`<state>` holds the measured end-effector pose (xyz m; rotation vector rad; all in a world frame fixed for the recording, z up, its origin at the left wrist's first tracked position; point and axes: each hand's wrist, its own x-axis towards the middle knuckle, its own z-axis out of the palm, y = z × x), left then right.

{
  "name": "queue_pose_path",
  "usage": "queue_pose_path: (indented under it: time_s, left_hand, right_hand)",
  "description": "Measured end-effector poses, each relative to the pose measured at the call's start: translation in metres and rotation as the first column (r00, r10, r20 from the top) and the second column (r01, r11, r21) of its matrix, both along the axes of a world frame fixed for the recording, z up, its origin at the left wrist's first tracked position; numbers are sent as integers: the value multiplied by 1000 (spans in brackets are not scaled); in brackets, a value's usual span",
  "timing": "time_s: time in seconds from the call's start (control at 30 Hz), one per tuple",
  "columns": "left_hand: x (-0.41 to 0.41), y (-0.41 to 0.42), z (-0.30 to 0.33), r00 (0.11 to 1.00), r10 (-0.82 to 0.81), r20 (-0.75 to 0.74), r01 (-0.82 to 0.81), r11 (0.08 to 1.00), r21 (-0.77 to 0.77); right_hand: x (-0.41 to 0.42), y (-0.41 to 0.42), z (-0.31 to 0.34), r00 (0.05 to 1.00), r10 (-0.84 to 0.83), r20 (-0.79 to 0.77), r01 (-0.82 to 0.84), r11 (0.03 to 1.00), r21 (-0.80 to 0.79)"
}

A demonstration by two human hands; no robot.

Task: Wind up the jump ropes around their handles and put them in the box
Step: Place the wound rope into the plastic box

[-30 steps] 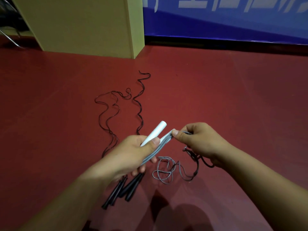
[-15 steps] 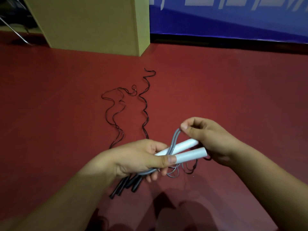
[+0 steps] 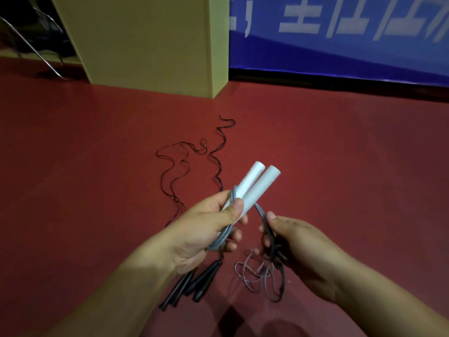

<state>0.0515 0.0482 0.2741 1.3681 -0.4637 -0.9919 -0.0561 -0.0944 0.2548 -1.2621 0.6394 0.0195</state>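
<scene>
Two white handles (image 3: 255,184) in left grip (image 3: 206,229) | right grip (image 3: 291,242) pinching grey rope (image 3: 261,212)

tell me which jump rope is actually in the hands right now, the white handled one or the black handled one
The white-handled rope: the left hand grips its paired handles and the right hand holds its grey cord. The black-handled rope lies on the red floor, untouched.

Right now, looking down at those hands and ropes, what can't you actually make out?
Head view only:
- Lower ends of the two white cylindrical handles: covered by the left hand.
- Whether the grey cord is wound round them: palm hides it.
- Black tapered handles on the red floor: upper ends behind the left wrist.
- Box opening of the tall yellow-green box: cut off by the top edge.
</scene>
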Motion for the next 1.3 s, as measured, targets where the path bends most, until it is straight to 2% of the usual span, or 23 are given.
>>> queue_pose_path:
  time_s: [0.13, 0.23, 0.4, 0.5, 0.7, 0.83, 1.0, 1.07, 1.13, 1.2, 1.23, 1.3]
  left_hand:
    - [-1, -7, -8, 991, 116, 72, -124, 987, 107]
    - [-1, -13, -10, 978, 209, 23, -211, 967, 143]
    - [6, -16, -5, 929, 369, -38, -364, 926, 103]
    - [16, -13, 0, 890, 454, -38, -451, 890, 67]
    - [23, -10, -3, 832, 546, 99, -549, 836, -3]
    - [37, -4, 1, 761, 636, 123, -641, 767, -2]
    - [35, 1, -1, 814, 554, 174, -569, 821, 51]
    - [31, 1, 0, 865, 475, 160, -491, 868, 74]
    - [26, 2, 3, 922, 363, 133, -377, 921, 97]
    - [20, 3, 7, 967, 241, 85, -250, 962, 110]
    - [17, 3, 9, 981, 185, 54, -190, 975, 111]
    - [11, 2, 11, 995, 102, -6, -101, 988, 116]
  right_hand:
    - [2, -5, 5, 999, 18, -29, -20, 998, -63]
    - [5, -7, 2, 999, 27, -38, -31, 994, -109]
    - [6, -10, 0, 997, 51, -63, -56, 994, -94]
    - [7, -16, -2, 992, 61, -113, -78, 986, -148]
    - [12, -23, -3, 991, -3, -131, -14, 991, -131]
    - [10, -25, 0, 996, 1, -89, -12, 992, -123]
    - [3, -25, -4, 994, 69, -79, -76, 993, -87]
    - [3, -26, -7, 994, 67, -82, -83, 974, -210]
    - [4, -27, -9, 992, 68, -102, -103, 916, -388]
    - [4, -28, -11, 996, 41, -78, -74, 879, -471]
    - [5, -28, -12, 1000, 11, -28, -23, 889, -458]
    - [10, -25, -12, 991, -83, 100, 110, 948, -299]
